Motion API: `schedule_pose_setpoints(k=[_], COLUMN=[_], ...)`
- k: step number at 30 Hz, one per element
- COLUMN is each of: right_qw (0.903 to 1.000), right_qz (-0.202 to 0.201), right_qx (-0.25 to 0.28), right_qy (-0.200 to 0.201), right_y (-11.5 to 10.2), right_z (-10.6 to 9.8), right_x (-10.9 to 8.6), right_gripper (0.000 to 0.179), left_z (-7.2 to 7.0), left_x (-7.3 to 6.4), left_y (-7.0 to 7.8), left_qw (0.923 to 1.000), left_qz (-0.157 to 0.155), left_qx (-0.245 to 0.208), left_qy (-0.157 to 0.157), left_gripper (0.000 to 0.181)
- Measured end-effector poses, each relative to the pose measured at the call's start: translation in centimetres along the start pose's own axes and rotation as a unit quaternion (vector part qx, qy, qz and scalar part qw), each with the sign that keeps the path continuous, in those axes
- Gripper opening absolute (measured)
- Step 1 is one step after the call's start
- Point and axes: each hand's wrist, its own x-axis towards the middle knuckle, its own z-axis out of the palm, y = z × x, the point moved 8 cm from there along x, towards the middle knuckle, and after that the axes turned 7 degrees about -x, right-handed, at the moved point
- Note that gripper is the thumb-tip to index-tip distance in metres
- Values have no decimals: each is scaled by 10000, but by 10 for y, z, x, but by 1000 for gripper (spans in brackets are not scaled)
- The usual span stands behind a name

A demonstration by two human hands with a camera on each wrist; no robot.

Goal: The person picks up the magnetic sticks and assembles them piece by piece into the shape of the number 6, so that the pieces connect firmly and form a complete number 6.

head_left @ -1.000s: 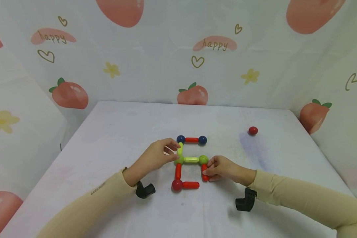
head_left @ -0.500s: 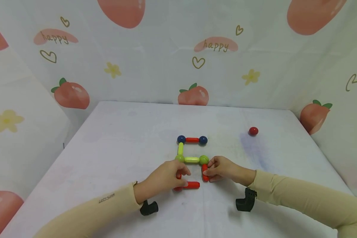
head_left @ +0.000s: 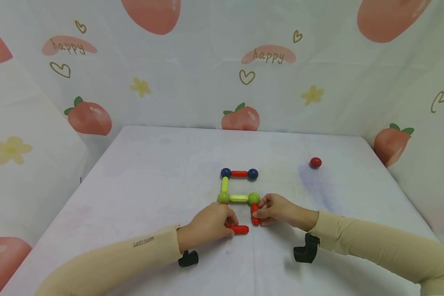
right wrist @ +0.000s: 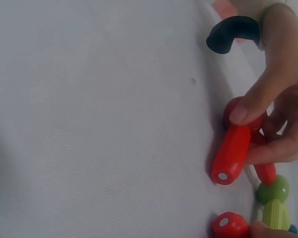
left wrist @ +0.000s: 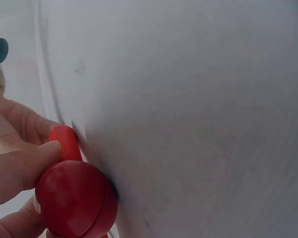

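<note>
My left hand [head_left: 211, 222] grips a red ball [left wrist: 75, 198], its thumb on the ball and fingers curled about it. A red magnetic rod [head_left: 241, 230] points right from that ball; another red rod [right wrist: 264, 171] runs up to a green ball [head_left: 223, 197]. My right hand [head_left: 279, 211] pinches a red rod [head_left: 255, 209] hanging below a second green ball [head_left: 254, 198]. Its lower end stands a short gap from the first rod's free end. A yellow-green rod [head_left: 239, 198] joins both green balls; another [head_left: 225, 184] leads up to a blue ball [head_left: 226, 173].
At the top of the shape, a red rod [head_left: 239, 174] links the blue ball to a second blue ball [head_left: 253, 174]. A loose red ball [head_left: 316, 163] lies at the back right of the white-covered table [head_left: 163, 156]. A fruit-printed cloth [head_left: 192, 82] hangs behind.
My left hand has come down from the left green ball to the lower red ball and taken hold of it. The right hand keeps its pinch in place.
</note>
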Motion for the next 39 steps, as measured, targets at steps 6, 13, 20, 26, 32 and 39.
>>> schedule_pose_setpoints(k=[6, 13, 20, 26, 32, 39], right_qw=[10000, 9996, 9967, 9784, 9495, 9078], right_qz=[6, -86, -776, -2002, -2665, -2750], right_qx=[-33, 66, 197, 154, -473, -1137], right_qy=[0, -247, -160, 498, 1588, 2956], right_y=[-1, 0, -17, -46, -63, -53], right_z=[0, -4, -40, -93, -144, -186], right_x=[-2, -7, -18, -37, -48, -37], right_gripper=[37, 39, 43, 49, 43, 45], left_z=[0, 1, 0, 0, 0, 0], left_x=[0, 0, -1, -2, -3, -2], left_y=[3, 3, 4, 3, 1, 2], left_qw=[9999, 9998, 9998, 9998, 9999, 9998], left_qz=[94, 167, 193, 194, 69, 181], left_qx=[144, 56, 36, -1, -98, -76], left_qy=[-3, -10, -16, 2, -18, 10], left_gripper=[16, 16, 17, 17, 17, 16])
